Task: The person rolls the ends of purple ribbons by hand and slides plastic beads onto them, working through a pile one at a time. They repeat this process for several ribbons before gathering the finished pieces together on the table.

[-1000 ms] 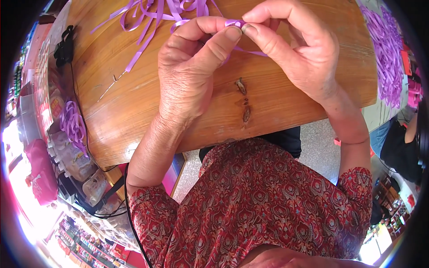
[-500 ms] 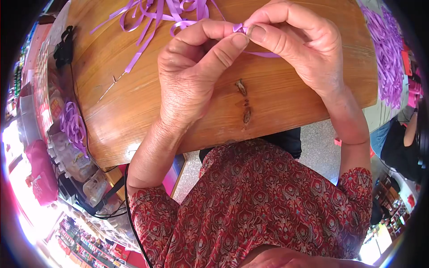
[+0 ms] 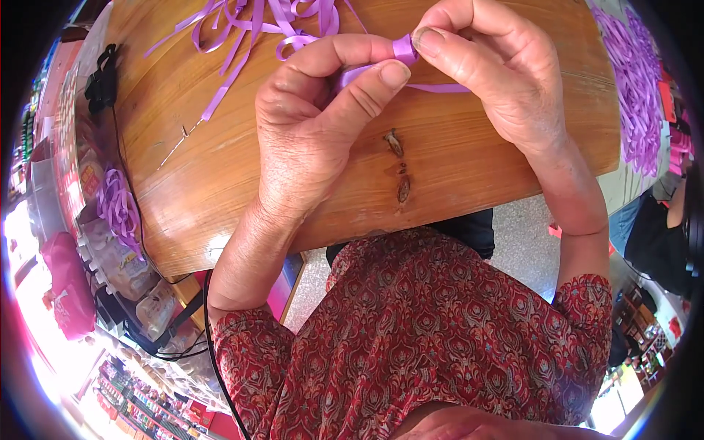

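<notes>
A purple satin ribbon [image 3: 404,50] is stretched between my two hands above the wooden table, with a small loop showing between the fingertips. My left hand [image 3: 323,110] pinches it between thumb and forefinger; more of the ribbon passes behind that thumb. The thumb and forefinger of my right hand [image 3: 506,73] close on the ribbon's other side. A tail of ribbon [image 3: 440,88] runs below the right thumb. To the left lies a thin metal needle-like tool [image 3: 173,155], whose upper end meets a strip of purple ribbon [image 3: 220,99].
Loose purple ribbons [image 3: 293,18] lie at the table's far side. A black cord [image 3: 103,84] runs down its left edge, beside another ribbon bundle [image 3: 119,209]. A big heap of purple ribbon [image 3: 634,95] covers a surface at right. At lower left sits a pink pouch [image 3: 67,286].
The hands have drawn slightly apart. More of the ribbon now shows between the fingertips, as a wider loop, and behind the left thumb.
</notes>
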Demonstrator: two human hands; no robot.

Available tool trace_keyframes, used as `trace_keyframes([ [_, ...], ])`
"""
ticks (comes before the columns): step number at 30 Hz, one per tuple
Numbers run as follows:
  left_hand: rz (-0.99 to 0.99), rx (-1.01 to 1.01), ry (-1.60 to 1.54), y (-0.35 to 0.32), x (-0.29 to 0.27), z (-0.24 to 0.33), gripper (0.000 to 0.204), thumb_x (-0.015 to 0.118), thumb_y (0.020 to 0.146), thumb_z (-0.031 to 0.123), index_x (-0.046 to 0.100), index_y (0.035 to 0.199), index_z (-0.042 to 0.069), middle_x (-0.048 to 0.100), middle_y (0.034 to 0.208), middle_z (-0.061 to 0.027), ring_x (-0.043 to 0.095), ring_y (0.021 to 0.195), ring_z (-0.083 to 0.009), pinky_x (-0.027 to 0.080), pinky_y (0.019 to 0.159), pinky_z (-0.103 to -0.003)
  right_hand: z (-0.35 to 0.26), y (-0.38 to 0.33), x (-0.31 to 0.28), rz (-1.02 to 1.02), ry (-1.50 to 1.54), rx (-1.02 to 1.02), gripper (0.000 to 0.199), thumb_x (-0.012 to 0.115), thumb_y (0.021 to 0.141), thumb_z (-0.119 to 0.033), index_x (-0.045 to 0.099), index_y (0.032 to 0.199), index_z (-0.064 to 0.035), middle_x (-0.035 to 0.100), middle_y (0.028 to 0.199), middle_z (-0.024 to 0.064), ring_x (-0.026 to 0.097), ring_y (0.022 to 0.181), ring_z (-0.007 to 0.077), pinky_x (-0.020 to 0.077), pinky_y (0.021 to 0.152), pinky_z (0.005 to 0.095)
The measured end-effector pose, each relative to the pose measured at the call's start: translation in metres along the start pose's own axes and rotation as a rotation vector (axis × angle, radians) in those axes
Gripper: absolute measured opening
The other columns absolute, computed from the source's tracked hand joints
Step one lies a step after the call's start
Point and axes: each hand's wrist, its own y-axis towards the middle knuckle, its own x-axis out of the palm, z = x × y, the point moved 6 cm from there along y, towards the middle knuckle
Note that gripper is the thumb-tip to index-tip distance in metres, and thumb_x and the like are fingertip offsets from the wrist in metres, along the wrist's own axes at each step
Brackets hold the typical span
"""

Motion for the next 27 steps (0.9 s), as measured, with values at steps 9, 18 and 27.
trace_keyframes([
  [9, 0.018, 0.004, 0.036, 0.0, -0.003, 0.001, 0.012, 0.065, 0.084, -0.003, 0.065, 0.095, 0.0, 0.064, 0.089, -0.0011, 0.057, 0.082, -0.0052, 0.046, 0.074, -0.018, 0.001, -0.001, -0.003, -0.01, 0.078, 0.063, 0.008, 0.059, 0.088, -0.002, 0.061, 0.094, 0.0017, 0.062, 0.088, 0.0046, 0.059, 0.083, 0.0097, 0.0472, 0.075, 0.021],
  [18, 0.043, -0.024, 0.012, 0.0, -0.005, -0.001, 0.01, 0.065, 0.084, -0.002, 0.065, 0.094, 0.0, 0.064, 0.086, -0.0004, 0.055, 0.079, -0.0041, 0.044, 0.072, -0.017, -0.019, 0.0, -0.001, 0.341, -0.163, 0.741, 0.018, 0.059, 0.089, -0.003, 0.06, 0.106, 0.0014, 0.062, 0.094, 0.0058, 0.058, 0.09, 0.0117, 0.0485, 0.078, 0.0231],
  [27, 0.053, -0.037, 0.05, -0.004, -0.001, 0.003, 0.008, 0.064, 0.086, 0.001, 0.064, 0.094, 0.0, 0.063, 0.083, 0.0012, 0.054, 0.074, -0.0027, 0.043, 0.068, -0.016, -0.039, 0.028, 0.021, -0.162, -0.89, 0.549, 0.042, 0.074, 0.074, -0.006, 0.063, 0.114, -0.0021, 0.062, 0.089, 0.0082, 0.058, 0.076, 0.0183, 0.0457, 0.066, 0.0284],
])
